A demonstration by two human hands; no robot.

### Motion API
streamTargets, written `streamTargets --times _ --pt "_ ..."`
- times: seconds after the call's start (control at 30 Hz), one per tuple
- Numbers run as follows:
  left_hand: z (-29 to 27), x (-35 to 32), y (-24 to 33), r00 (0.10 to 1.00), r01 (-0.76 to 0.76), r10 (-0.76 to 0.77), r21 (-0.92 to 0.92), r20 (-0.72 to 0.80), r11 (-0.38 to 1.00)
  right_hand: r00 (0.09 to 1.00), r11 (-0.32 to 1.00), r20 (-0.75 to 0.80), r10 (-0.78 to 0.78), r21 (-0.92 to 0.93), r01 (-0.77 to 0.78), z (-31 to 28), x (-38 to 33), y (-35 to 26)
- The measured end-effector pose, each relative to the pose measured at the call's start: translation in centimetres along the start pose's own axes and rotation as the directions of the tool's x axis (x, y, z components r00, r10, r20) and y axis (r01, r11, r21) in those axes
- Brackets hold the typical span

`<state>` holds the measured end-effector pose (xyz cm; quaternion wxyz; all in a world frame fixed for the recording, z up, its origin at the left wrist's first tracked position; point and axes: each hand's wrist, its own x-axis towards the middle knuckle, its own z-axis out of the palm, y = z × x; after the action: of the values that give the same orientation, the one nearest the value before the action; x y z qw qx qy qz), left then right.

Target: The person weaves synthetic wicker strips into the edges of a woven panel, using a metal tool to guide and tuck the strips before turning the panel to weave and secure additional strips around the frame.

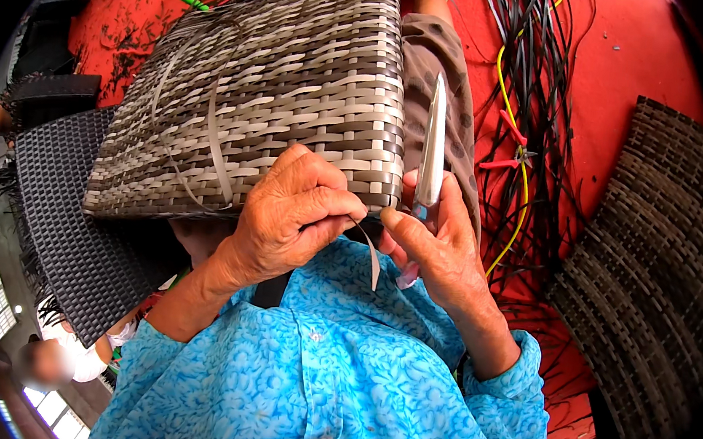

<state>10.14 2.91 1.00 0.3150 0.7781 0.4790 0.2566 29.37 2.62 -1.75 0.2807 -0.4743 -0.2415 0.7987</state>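
Note:
A large woven panel (271,85) of flat grey, beige and brown plastic strips lies tilted across my lap. At its near right corner my left hand (293,205) is closed, pinching a thin grey strip (374,264) whose free end hangs below the fingertips. My right hand (445,258) grips a long pointed tool (433,143) with a shiny blade, perhaps a knife, pointing away from me. Its thumb rests by the same corner, and the fingers partly hide the handle. A loose beige strip (215,147) curls over the panel's left half.
Dark loose strips (550,86) and a yellow cord (524,202) lie on the red floor (631,43). Red-handled pliers (509,161) rest there. A brown woven piece (659,275) stands right; a dark one (81,210) is left. Another person (84,359) appears lower left.

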Motion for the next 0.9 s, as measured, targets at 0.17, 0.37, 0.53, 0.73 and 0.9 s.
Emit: streamTargets --times 0.17,0.37,0.53,0.73,0.9 --pt "0.3 0.6 0.0 0.994 -0.099 0.101 0.045 -0.045 0.994 0.997 1.0 -0.068 0.021 0.01 -0.021 1.0 -0.2 -1.2" --pt "0.5 0.4 -0.1 0.986 -0.148 0.151 0.051 -0.072 0.988 0.996 0.997 -0.054 0.066 0.045 -0.063 1.1 0.1 -1.3" --pt "0.9 -0.3 -1.2 0.989 -0.117 0.12 0.042 -0.091 0.992 0.987 0.957 -0.005 0.162 0.244 -0.156 0.9 1.2 -0.5" --pt "0.5 -0.2 -0.4 0.989 -0.119 0.129 0.118 -0.077 0.986 0.991 0.98 -0.119 0.058 0.197 -0.034 1.7 0.5 -0.2" --pt "1.0 -0.2 -1.4 0.997 -0.027 0.027 0.012 -0.065 1.0 0.993 0.942 -0.053 0.103 0.327 -0.08 1.3 1.6 0.8"
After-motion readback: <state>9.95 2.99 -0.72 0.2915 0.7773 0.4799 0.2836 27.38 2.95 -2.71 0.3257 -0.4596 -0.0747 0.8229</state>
